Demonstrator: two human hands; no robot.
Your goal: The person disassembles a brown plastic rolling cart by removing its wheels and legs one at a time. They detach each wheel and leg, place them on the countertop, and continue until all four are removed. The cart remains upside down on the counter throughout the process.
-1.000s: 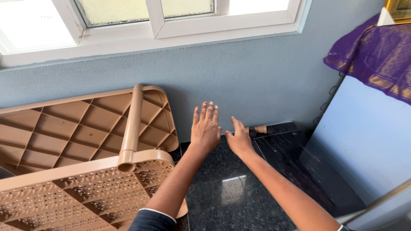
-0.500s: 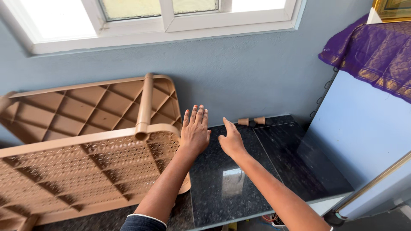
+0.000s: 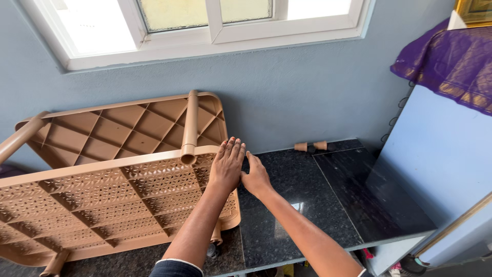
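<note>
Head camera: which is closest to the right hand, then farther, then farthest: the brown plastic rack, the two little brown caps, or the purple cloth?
From the right hand:
1. Brown plastic rack, just to its left.
2. Two little brown caps, by the wall, farther right.
3. Purple cloth, high at the far right.

Bright daylight pours through the window (image 3: 205,20), whose panes are blown out white. The polished black counter (image 3: 307,205) carries a pale glare patch. Focus is sharp, edges slightly bent.

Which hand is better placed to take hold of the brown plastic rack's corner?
Left, probably. The left hand lies flat on the rack, right by its corner post. The right hand sits beside it over the dark countertop, at the rack's edge at most.
</note>
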